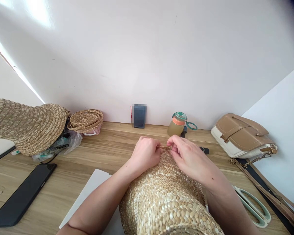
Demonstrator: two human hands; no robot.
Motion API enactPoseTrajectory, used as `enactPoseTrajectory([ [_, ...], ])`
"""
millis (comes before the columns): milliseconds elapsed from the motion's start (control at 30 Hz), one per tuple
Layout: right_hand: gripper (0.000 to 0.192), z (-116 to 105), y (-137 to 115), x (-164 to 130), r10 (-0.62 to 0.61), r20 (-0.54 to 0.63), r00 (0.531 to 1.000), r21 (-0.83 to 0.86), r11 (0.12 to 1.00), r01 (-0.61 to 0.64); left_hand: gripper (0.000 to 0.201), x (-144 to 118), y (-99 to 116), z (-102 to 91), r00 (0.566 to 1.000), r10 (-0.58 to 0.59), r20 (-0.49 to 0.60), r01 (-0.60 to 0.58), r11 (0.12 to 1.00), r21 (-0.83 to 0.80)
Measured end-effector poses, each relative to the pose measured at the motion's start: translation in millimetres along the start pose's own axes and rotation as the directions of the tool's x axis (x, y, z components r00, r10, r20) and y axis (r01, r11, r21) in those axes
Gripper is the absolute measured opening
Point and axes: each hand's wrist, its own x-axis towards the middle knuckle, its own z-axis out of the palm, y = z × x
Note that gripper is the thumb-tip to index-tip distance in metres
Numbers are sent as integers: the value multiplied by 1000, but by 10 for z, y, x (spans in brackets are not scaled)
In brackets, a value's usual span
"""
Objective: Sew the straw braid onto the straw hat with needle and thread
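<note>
A large woven straw piece (159,195), golden and curved like a hat or bag, takes up the front centre, its near end cut off by the frame. My left hand (147,151) pinches its far edge between thumb and curled fingers. Just right of it, my right hand (186,156) is closed at the same edge, thumb and forefinger drawn together. Anything small between the right fingertips is too tiny to make out. Beneath the straw lies a white sheet (88,192), partly covered by my left forearm.
Left stand stacked straw hats (39,124), a coiled straw braid (85,119) and a black phone (22,195). A dark box (139,117) and a drink bottle (176,125) are by the wall. On the right are a tan-and-white handbag (242,133) and green-handled scissors (254,205).
</note>
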Motion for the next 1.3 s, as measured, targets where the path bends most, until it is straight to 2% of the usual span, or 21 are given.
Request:
enactPoseTrajectory([
  [167, 10, -40, 44, 31, 67, 33, 997, 183, 980, -72, 19, -29, 19, -43, 1000, 10, -8, -11, 998, -54],
  [267, 19, -178, 249, 11, 119, 7, 993, 356, 928, -113, 17, -28, 38, -88, 1000, 11, 2, -11, 994, -107],
  [333, 24, -250, 419, 21, 144, -58, 988, 450, 887, -103, 16, -27, 57, -110, 1000, 23, -1, -23, 989, -145],
  [400, 27, -263, 558, 61, 136, -55, 989, 518, 851, -88, 16, -30, 75, -124, 999, 41, -10, -42, 983, -177],
  [467, 29, -213, 639, 124, 91, 27, 995, 605, 791, -89, 15, -34, 89, -132, 998, 59, -20, -62, 979, -197],
  [533, 31, -120, 668, 192, 5, 135, 991, 718, 689, -101, 14, -37, 94, -139, 997, 68, -28, -72, 976, -207],
  [600, 36, -31, 671, 244, -96, 225, 970, 789, 603, -123, 13, -37, 91, -147, 997, 70, -28, -75, 974, -213],
  [633, 39, -1, 670, 260, -135, 258, 957, 796, 591, -131, 14, -35, 88, -150, 997, 70, -26, -74, 974, -213],
  [733, 45, 1, 674, 264, -167, 315, 934, 749, 648, -137, 15, -25, 80, -155, 998, 66, -12, -67, 976, -208],
  [833, 42, -85, 690, 232, -145, 311, 939, 699, 705, -122, 14, -18, 80, -152, 998, 58, -8, -58, 976, -210],
  [1033, 36, -244, 668, 117, -58, 246, 968, 589, 802, -101, 13, -23, 94, -152, 999, 43, -11, -44, 973, -227],
  [1133, 32, -379, 600, -15, -35, 157, 987, 500, 864, -49, 14, -28, 95, -156, 999, 39, -25, -44, 973, -226],
  [1200, 32, -487, 587, -104, -104, 96, 990, 489, 871, 44, 13, -31, 91, -156, 998, 38, -42, -47, 973, -224],
  [1300, 36, -556, 667, -137, -176, 4, 984, 588, 797, 140, 13, -36, 88, -147, 996, 68, -59, -80, 968, -239],
])
